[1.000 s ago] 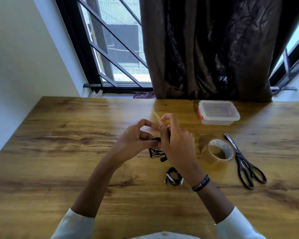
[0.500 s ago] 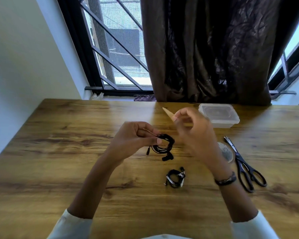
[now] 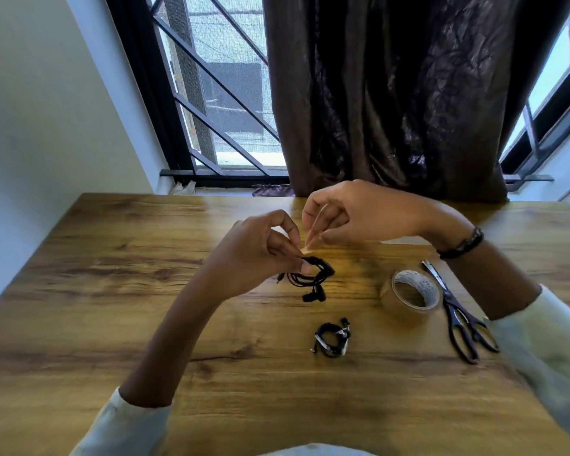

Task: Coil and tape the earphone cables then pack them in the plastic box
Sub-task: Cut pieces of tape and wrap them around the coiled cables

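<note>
My left hand point(image 3: 260, 255) pinches a coil of black earphone cable point(image 3: 313, 278) just above the wooden table point(image 3: 112, 291), with the earbuds hanging below it. Just above that coil, my right hand point(image 3: 352, 212) holds a short strip of brown tape point(image 3: 313, 238) whose lower tip touches the cable. A second black earphone coil point(image 3: 331, 335), bound with tape, lies on the table nearer to me. The plastic box is almost wholly hidden behind my right wrist.
A roll of brown tape point(image 3: 410, 294) stands to the right of the coils. Black scissors point(image 3: 458, 317) lie right beside it, handles toward me. A dark curtain point(image 3: 392, 93) and a barred window point(image 3: 211, 93) are behind the table's far edge.
My right hand has carried the tape strip from up and to the right down onto the held coil. The view has tilted, so the plastic box is now covered by my right wrist.
</note>
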Tool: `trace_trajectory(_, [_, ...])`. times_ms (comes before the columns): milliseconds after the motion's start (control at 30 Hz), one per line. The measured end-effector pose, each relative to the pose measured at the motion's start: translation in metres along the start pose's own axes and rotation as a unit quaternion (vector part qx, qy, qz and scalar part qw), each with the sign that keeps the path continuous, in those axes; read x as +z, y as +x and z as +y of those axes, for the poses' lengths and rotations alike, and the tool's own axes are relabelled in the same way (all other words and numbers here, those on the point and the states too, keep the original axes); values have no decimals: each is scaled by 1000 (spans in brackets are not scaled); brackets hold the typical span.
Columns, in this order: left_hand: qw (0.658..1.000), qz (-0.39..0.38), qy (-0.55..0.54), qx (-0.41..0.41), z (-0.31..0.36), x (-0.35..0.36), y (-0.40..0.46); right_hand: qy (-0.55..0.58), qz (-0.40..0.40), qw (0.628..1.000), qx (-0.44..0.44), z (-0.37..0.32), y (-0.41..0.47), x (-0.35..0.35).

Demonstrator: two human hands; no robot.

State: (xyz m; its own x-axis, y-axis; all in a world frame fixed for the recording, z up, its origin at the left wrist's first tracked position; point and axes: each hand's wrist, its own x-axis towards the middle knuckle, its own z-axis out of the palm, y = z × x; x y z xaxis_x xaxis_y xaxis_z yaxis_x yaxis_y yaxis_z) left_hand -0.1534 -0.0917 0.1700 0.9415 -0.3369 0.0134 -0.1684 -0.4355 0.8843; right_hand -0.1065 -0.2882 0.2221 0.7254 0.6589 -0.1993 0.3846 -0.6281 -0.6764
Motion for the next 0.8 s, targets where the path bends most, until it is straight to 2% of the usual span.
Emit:
trace_trajectory(100, [1000,5,21,12,1,-2,-2,45,-63,997,20,2,7,-3])
trace_trajectory(233, [998,3,55,23,2,-3,-3,96,-108,988,46,2,12,-5])
trace_trajectory(500, [991,-13,123,48,5,-3,-5,117,-134,982,61,10,17,-1])
trace_trajectory(600, [990,-39,121,58,6,-3,-5,118,-126,983,63,14,17,4])
trace_trajectory(800, [996,-51,54,39,3,-6,-6,107,-32,993,44,20,8,-1])
